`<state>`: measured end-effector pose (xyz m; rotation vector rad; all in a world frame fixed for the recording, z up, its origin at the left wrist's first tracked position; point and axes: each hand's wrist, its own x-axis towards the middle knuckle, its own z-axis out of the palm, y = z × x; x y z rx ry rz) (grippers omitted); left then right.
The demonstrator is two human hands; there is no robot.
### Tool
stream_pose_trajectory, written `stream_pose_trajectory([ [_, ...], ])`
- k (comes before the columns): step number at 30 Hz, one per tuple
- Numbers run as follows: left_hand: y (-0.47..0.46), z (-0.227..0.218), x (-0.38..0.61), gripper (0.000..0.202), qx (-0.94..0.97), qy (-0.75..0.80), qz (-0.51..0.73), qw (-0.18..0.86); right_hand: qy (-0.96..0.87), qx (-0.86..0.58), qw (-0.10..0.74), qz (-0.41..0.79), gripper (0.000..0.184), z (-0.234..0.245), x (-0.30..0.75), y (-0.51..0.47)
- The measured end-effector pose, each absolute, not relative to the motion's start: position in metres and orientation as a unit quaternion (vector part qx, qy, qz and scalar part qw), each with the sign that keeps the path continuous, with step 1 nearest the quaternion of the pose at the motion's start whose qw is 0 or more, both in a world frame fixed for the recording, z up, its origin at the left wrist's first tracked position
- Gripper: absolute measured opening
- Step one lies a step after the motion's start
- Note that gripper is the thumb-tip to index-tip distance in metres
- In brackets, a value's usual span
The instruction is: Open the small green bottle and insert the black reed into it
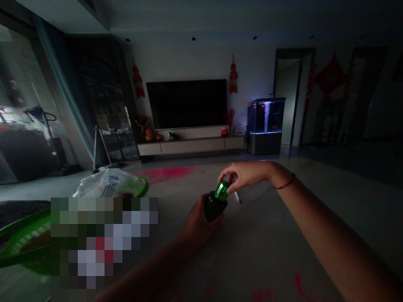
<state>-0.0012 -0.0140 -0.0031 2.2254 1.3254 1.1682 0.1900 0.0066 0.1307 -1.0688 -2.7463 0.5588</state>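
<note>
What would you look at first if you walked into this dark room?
The glowing blue fish tank catches the eye first, standing against the far wall to the right of the big dark TV. Close up in the middle of the view, the left hand grips a dark bottle with a shiny green cap. The right hand, wearing a red string bracelet, holds that cap from above.

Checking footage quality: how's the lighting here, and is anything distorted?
Head view: the scene is dim, the dark bottle in the left hand loses detail in shadow, the lit aquarium stands out, wide-angle distortion bends the walls, and a pixelated block hides the lower left.
</note>
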Motion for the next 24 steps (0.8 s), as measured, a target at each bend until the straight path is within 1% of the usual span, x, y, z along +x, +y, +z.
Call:
stream_pose_trajectory([
  [4,-0.0148,-0.0038,-0.001,0.055,0.779,0.455,0.407,0.145,-0.896,-0.382,0.085,0.21,0.035,0.1314,0.1863,0.0047],
  [7,-0.0151,-0.0036,-0.0004,0.055,0.776,0.461,0.407,0.142,-0.895,-0.39,0.091,0.196,0.033,0.1316,0.1839,0.005],
  [12,-0.0152,-0.0023,0.0004,0.055,0.77,0.47,0.408,0.143,-0.913,-0.359,0.127,0.147,0.039,0.1324,0.1855,0.0053],
  [17,-0.0156,-0.0026,0.0001,0.055,0.774,0.464,0.405,0.144,-0.923,-0.325,0.109,0.175,0.033,0.1342,0.1875,0.0035],
  [21,-0.016,-0.0026,0.0,0.055,0.779,0.453,0.409,0.143,-0.922,-0.318,0.093,0.201,0.036,0.1343,0.1883,0.003],
  [24,-0.0162,-0.002,0.0,0.052,0.78,0.452,0.408,0.143,-0.917,-0.331,0.094,0.203,0.045,0.1336,0.1878,0.0029],
])
